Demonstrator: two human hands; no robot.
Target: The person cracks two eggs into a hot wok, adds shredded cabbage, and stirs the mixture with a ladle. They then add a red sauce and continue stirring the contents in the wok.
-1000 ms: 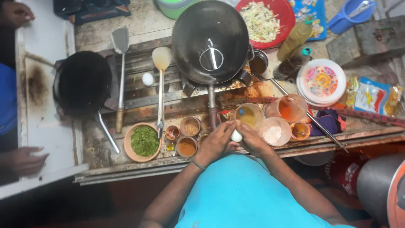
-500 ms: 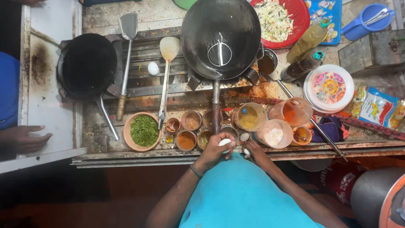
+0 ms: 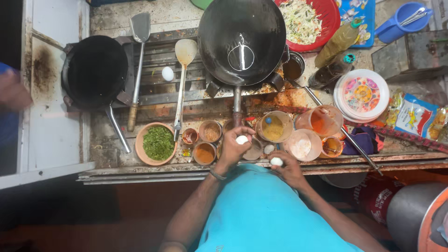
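My left hand (image 3: pixel 232 151) holds a white egg (image 3: pixel 241 139) in its fingertips above the small spice cups (image 3: pixel 210 131), just below the handle of the big black wok (image 3: pixel 241 42). My right hand (image 3: pixel 290 169) sits at the counter's front edge, closed around a second white egg (image 3: pixel 276 161). A third egg (image 3: pixel 269 149) lies on the counter between the two hands. Another egg (image 3: pixel 167 73) rests on the stove grate beside a ladle (image 3: pixel 182 79).
A black pan (image 3: pixel 95 70) and a steel spatula (image 3: pixel 138 60) sit at the left. In front are a bowl of chopped greens (image 3: pixel 158 143) and plastic tubs (image 3: pixel 303 145). A red basket of shredded cabbage (image 3: pixel 308 21), bottles (image 3: pixel 337 42) and stacked plates (image 3: pixel 361 93) stand right. Another person's blurred hand (image 3: pixel 11 91) is far left.
My hands have parted: the left raised its egg forward over the spice cups, the right drew back to the counter edge with another egg. The other person's hand left the white board.
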